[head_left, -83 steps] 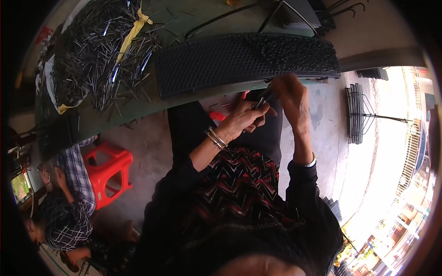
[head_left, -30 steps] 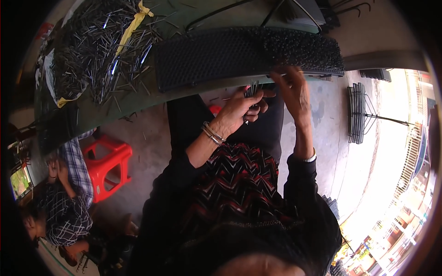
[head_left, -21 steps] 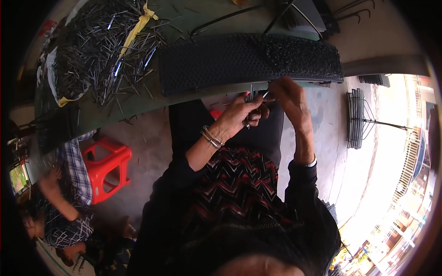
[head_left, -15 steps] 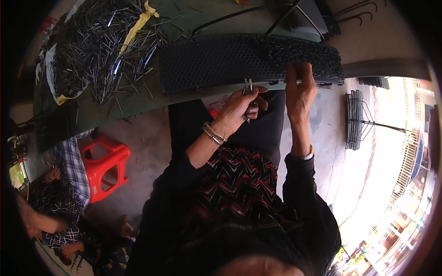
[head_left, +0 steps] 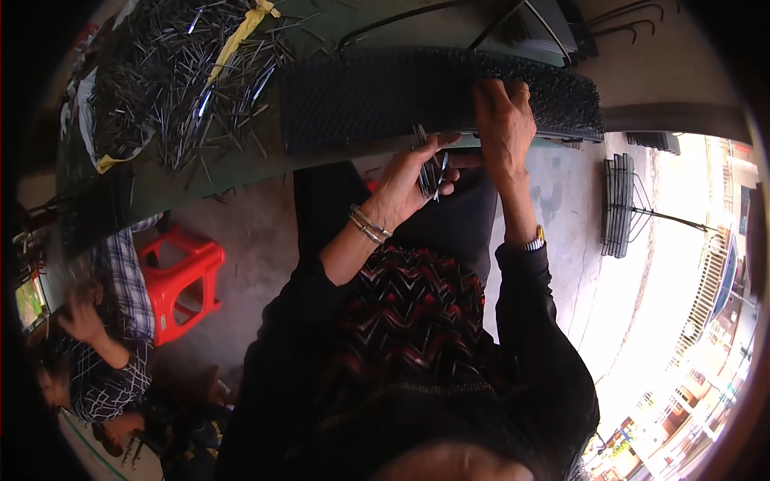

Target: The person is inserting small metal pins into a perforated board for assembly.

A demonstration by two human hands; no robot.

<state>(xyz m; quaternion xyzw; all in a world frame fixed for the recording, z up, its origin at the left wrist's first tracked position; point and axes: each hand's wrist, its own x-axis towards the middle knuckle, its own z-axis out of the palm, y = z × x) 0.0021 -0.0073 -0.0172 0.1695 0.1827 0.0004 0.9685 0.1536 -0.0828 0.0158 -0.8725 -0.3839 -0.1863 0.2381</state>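
Observation:
A long black panel (head_left: 361,100) full of small holes lies along the table's near edge. Its right part bristles with many short dark pins (head_left: 565,96). My right hand (head_left: 507,132) is at the panel, at the border of the bristling part, its fingertips pinched together; whatever is between them is hidden. Below the panel's front edge, my left hand (head_left: 401,176) grips a small bunch of thin metal pins (head_left: 431,172), which stick out past the thumb. A big heap of similar pins (head_left: 176,80) covers the table's left side.
A yellow strip (head_left: 241,40) lies on the heap. Bent black rods (head_left: 401,18) rise behind the panel. A red plastic stool (head_left: 188,276) stands at left, near another person's raised hand (head_left: 84,321). A black rack (head_left: 616,204) is on the floor at right.
My right hand has shifted up and slightly left along the panel. In my left hand the pins now show more, fanned out. At left the other person's hand has risen.

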